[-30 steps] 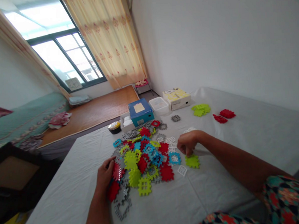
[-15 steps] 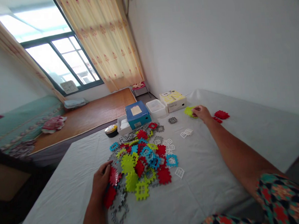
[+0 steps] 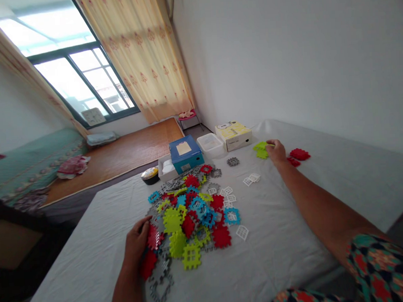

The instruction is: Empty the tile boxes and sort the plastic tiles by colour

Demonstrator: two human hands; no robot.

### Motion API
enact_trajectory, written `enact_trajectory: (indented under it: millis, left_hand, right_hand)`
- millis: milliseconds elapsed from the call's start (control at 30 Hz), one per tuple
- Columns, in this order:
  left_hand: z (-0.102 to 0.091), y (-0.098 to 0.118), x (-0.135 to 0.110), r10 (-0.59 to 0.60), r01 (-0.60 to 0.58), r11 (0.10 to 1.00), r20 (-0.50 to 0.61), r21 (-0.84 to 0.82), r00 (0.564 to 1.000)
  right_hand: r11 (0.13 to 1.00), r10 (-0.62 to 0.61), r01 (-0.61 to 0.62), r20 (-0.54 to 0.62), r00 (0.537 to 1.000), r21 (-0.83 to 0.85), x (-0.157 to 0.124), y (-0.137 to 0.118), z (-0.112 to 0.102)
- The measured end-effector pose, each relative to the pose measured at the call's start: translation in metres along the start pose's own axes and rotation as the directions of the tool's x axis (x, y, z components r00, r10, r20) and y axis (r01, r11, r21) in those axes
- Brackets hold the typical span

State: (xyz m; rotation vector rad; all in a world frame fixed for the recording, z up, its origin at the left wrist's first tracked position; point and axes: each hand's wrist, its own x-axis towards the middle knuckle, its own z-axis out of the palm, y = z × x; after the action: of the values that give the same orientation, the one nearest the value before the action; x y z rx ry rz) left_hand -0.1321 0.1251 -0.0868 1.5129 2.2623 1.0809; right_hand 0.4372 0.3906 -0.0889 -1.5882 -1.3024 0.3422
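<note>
The right hand (image 3: 276, 151) and a lone lime-green tile have left their spot well in front of the yellow-and-white carton (image 3: 239, 142); the hand is now right of it, at the lime-green interlocking tiles (image 3: 261, 151).

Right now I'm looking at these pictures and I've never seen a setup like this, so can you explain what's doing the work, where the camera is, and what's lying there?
There's no machine here, just a person's two bare hands. Every picture comes from one camera worn on that person's head, looking forward and down.

On the pale cloth lies a mixed heap of flat, notched pieces in red, blue, lime green and grey. The left hand rests at its near left edge. The right hand is stretched out to a group of lime-green pieces; whether it grips one is too small to tell. Red pieces lie to its right. Behind the heap stand a blue box, a clear tub and a yellow-and-white box.
</note>
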Motion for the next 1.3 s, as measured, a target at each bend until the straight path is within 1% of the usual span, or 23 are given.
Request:
enact_trajectory:
  millis: [33, 67, 100, 133, 200, 233, 300, 367, 433, 467, 500, 567, 633, 733, 833, 900, 967, 1000, 1100, 1200, 1233, 1267, 1300]
  left_hand:
    - [0.000, 0.000, 0.000, -0.001, 0.001, 1.000, 0.004, 0.003, 1.000]
    - [0.000, -0.001, 0.000, -0.001, 0.001, 1.000, 0.006, 0.006, 1.000]
    - [0.000, -0.001, 0.000, 0.001, -0.001, 1.000, 0.008, 0.007, 1.000]
    - [0.000, -0.001, 0.000, 0.005, -0.005, 1.000, 0.009, 0.008, 1.000]
    - [-0.001, 0.000, -0.001, 0.010, -0.010, 1.000, 0.012, 0.007, 1.000]
    - [-0.001, 0.001, -0.001, 0.011, -0.011, 1.000, 0.014, 0.006, 1.000]
    - [-0.001, 0.002, -0.001, 0.013, -0.013, 1.000, 0.019, 0.005, 1.000]
    - [-0.001, 0.003, -0.002, 0.018, -0.018, 1.000, 0.021, 0.004, 1.000]
    - [-0.001, 0.004, -0.002, 0.023, -0.023, 1.000, 0.020, 0.005, 1.000]
    - [-0.001, 0.005, -0.002, 0.022, -0.022, 1.000, 0.018, 0.008, 1.000]
    - [-0.001, 0.005, -0.002, 0.018, -0.018, 1.000, 0.016, 0.011, 1.000]
    - [-0.001, 0.005, -0.003, 0.011, -0.011, 1.000, 0.010, 0.015, 1.000]
    - [0.000, 0.005, -0.003, 0.008, -0.008, 1.000, 0.001, 0.011, 1.000]
    - [0.000, 0.004, -0.002, 0.026, -0.026, 1.000, -0.014, -0.007, 1.000]
    - [0.000, 0.002, -0.001, 0.042, -0.042, 0.999, -0.017, -0.009, 0.999]
    - [0.000, 0.001, -0.001, 0.040, -0.040, 0.999, -0.015, 0.000, 0.999]
    - [0.000, 0.000, 0.000, 0.037, -0.037, 0.999, -0.010, 0.004, 0.999]
    - [0.000, 0.000, 0.000, 0.039, -0.039, 0.999, -0.009, 0.003, 0.999]
    - [0.001, -0.001, 0.000, 0.045, -0.045, 0.999, -0.013, 0.000, 0.999]
    - [0.002, -0.002, 0.000, 0.026, -0.026, 1.000, -0.014, 0.008, 1.000]
    - [0.002, -0.003, 0.000, 0.022, -0.022, 1.000, -0.010, 0.007, 1.000]
    - [0.002, -0.003, 0.000, 0.023, -0.023, 1.000, -0.008, 0.004, 1.000]
    - [0.002, -0.003, 0.000, 0.025, -0.025, 1.000, -0.006, 0.000, 1.000]
  right_hand:
    - [0.998, -0.012, 0.009, 0.058, 0.998, 0.056, -0.006, -0.007, 0.006]
    - [0.993, -0.057, 0.040, 0.154, 0.986, 0.110, -0.013, -0.016, 0.014]
    - [0.982, -0.135, 0.094, 0.265, 0.955, 0.163, -0.022, -0.025, 0.021]
    - [0.964, -0.238, 0.169, 0.386, 0.891, 0.203, -0.032, -0.034, 0.028]
    - [0.916, -0.401, 0.316, 0.573, 0.715, 0.247, -0.054, -0.051, 0.040]
    - [0.891, -0.448, 0.372, 0.641, 0.623, 0.261, -0.065, -0.058, 0.044]
    - [0.849, -0.493, 0.436, 0.744, 0.451, 0.298, -0.085, -0.069, 0.048]
    - [0.801, -0.532, 0.482, 0.791, 0.302, 0.354, -0.099, -0.076, 0.050]
    - [0.736, -0.577, 0.537, 0.796, 0.183, 0.411, -0.108, -0.081, 0.049]
    - [0.707, -0.592, 0.562, 0.793, 0.142, 0.428, -0.111, -0.082, 0.049]
    - [0.687, -0.599, 0.582, 0.792, 0.117, 0.434, -0.113, -0.083, 0.049]
    - [0.681, -0.588, 0.601, 0.801, 0.108, 0.419, -0.116, -0.085, 0.049]
    - [0.710, -0.558, 0.589, 0.819, 0.135, 0.386, -0.118, -0.086, 0.051]
    - [0.786, -0.507, 0.506, 0.838, 0.201, 0.354, -0.117, -0.087, 0.051]
    - [0.848, -0.471, 0.399, 0.842, 0.264, 0.349, -0.104, -0.083, 0.045]
    - [0.882, -0.425, 0.362, 0.840, 0.337, 0.301, -0.088, -0.075, 0.037]
    - [0.908, -0.365, 0.357, 0.835, 0.412, 0.221, -0.069, -0.064, 0.027]
    - [0.915, -0.336, 0.361, 0.834, 0.437, 0.180, -0.061, -0.058, 0.022]
    - [0.921, -0.265, 0.381, 0.840, 0.473, 0.076, -0.042, -0.044, 0.010]
    - [0.905, -0.258, 0.426, 0.798, 0.545, 0.002, -0.037, -0.039, 0.007]
    - [0.896, -0.272, 0.444, 0.784, 0.558, -0.006, -0.037, -0.039, 0.007]
    - [0.889, -0.283, 0.457, 0.784, 0.553, -0.001, -0.038, -0.039, 0.008]
    - [0.886, -0.288, 0.464, 0.800, 0.526, 0.014, -0.040, -0.039, 0.009]
